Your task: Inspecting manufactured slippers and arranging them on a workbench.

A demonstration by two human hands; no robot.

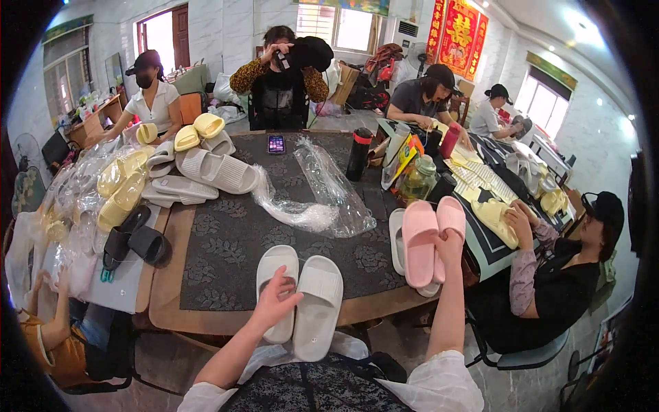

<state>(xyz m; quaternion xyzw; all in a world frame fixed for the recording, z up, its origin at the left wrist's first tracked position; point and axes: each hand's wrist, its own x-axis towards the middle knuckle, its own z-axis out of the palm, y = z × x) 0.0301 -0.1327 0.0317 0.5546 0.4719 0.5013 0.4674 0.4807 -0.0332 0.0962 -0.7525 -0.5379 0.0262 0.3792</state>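
A pair of white slide slippers point(320, 302) lies at the table's near edge in front of me. My left hand point(279, 299) is over the left one, its fingers apart; whether it touches the slipper I cannot tell. To the right, my right hand point(449, 248) has its fingers around the right slipper of a pink pair point(420, 240). A white slipper point(397, 237) shows partly from behind the pink ones, on their left. Clear plastic bags point(322, 206) lie crumpled beyond the white pair.
Grey slippers point(216, 168), yellow slippers point(122, 206) and black slippers point(134, 237) crowd the left side. A phone point(276, 144), a dark bottle point(359, 154) and a glass jar point(419, 178) stand or lie farther back. Several people sit around; one at right handles a yellow slipper point(495, 221).
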